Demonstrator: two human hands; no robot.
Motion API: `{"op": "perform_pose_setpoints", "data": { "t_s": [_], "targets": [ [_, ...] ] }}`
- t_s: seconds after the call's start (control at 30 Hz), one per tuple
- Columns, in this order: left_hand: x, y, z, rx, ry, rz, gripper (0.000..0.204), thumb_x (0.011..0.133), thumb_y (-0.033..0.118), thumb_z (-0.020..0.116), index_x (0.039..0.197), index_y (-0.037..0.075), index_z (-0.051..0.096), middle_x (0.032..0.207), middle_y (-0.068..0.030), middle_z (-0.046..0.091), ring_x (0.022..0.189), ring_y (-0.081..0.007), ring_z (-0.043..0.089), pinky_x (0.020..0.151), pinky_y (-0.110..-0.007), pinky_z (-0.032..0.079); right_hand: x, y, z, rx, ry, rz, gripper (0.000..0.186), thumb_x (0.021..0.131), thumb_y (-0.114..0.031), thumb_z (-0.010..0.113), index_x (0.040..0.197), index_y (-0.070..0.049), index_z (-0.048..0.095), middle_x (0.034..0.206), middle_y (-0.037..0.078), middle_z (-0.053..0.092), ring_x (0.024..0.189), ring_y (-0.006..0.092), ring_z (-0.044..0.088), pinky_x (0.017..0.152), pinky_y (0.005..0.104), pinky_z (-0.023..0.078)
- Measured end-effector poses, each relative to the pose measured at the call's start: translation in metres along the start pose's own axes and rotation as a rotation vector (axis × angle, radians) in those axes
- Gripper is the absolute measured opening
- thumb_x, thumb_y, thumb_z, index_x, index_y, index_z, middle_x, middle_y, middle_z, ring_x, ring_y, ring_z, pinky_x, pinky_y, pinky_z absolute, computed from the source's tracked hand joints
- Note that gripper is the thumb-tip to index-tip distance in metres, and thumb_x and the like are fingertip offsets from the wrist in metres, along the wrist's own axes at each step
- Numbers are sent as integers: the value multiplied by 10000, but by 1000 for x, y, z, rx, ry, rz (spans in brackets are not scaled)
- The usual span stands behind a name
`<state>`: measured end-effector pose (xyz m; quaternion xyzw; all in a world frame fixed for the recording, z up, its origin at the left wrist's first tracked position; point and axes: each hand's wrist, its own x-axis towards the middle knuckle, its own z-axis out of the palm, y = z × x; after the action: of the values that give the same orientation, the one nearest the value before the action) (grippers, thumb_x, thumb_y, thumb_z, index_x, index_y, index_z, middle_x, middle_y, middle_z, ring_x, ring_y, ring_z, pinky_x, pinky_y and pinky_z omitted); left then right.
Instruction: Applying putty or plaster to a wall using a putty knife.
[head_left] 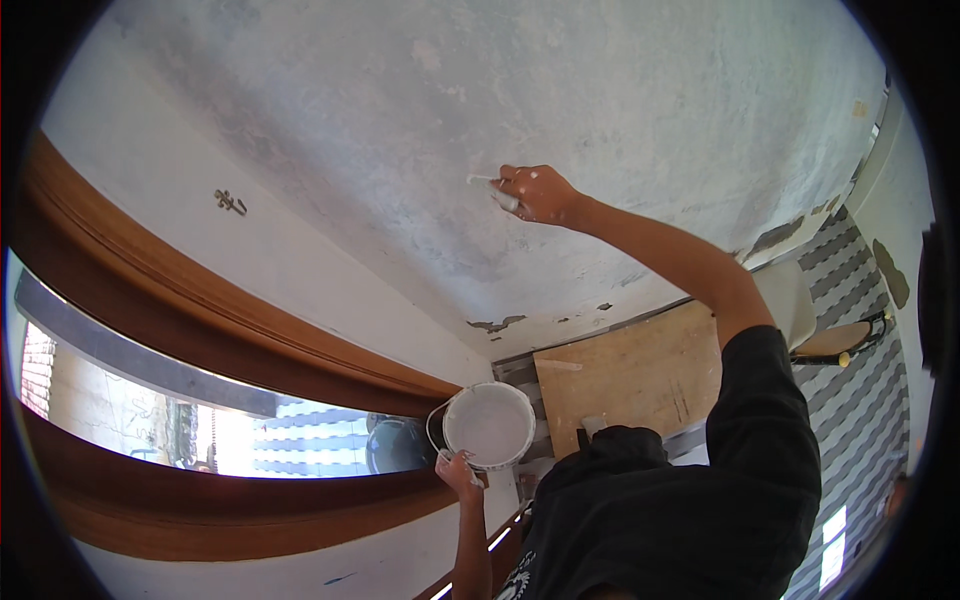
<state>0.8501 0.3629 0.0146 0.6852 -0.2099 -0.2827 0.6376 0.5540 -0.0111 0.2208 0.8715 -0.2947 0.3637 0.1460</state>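
My right hand [540, 193] is raised against the patchy grey-white wall [600, 120], its fingers closed round a small whitish tool [505, 201]. A thin pale end of the tool sticks out past my fingers to the left; its exact kind cannot be made out. White spatters mark that hand. Low down, my left hand [459, 474] is closed at the near edge of a white bucket [532, 420], where the handle meets the rim. Smooth whitish paint [488, 425] lies inside the bucket. White smears show on my left hand too.
A brown wooden frame [250, 325] surrounds an opening on the left. A metal hook [230, 202] is fixed to the wall. Below stands a wooden board [630, 370]; to the right are a stool-like thing with yellow-tipped legs [825, 359] and grey patterned floor tiles [850, 265].
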Motion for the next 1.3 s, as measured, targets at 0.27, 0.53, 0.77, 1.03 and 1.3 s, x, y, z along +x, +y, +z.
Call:
{"op": "perform_pose_setpoints", "data": {
  "t_s": [0.27, 0.53, 0.77, 1.03, 1.3],
  "targets": [
    [2, 1, 6, -29, 29, -50, 283, 597, -105, 523, 600, 94, 323, 595, 30, 382, 544, -85, 374, 494, -264, 366, -159, -66, 157, 1476, 715, 1332, 227, 837, -172, 616, 953, 20, 582, 776, 118, 636, 706, 211, 650, 628, 326, 543],
    [5, 14, -13, 191, 20, -156, 254, 603, -114, 498, 601, 78, 332, 593, 14, 393, 530, -95, 387, 502, -242, 389, -173, -107, 255, 1566, 1405, 1737, 394, 898, -250, 504, 1180, 20, 446, 1046, 202, 588, 950, 286, 622, 881, 357, 490],
    [8, 20, -17, 217, 5, -143, 218, 601, -91, 501, 610, 68, 352, 601, 4, 415, 544, -109, 433, 507, -248, 382, -130, -100, 236, 1392, 1500, 1676, 335, 903, -237, 514, 1147, -8, 493, 1001, 131, 623, 924, 211, 633, 810, 294, 468],
    [10, 19, -15, 168, -34, -159, 147, 608, -60, 512, 624, 45, 411, 628, -22, 474, 576, -128, 467, 523, -248, 382, -138, -107, 228, 1330, 1482, 1573, 341, 904, -280, 521, 1126, -22, 513, 934, 91, 646, 881, 179, 639, 782, 268, 453],
    [20, 17, -9, 325, -193, 38, 140, 605, -49, 511, 640, 55, 425, 652, -27, 486, 577, -119, 438, 546, -249, 374, -122, -107, 227, 1230, 1466, 1623, 324, 890, -234, 557, 1118, -6, 532, 914, 95, 641, 812, 178, 648, 714, 262, 480]
  ]
}}
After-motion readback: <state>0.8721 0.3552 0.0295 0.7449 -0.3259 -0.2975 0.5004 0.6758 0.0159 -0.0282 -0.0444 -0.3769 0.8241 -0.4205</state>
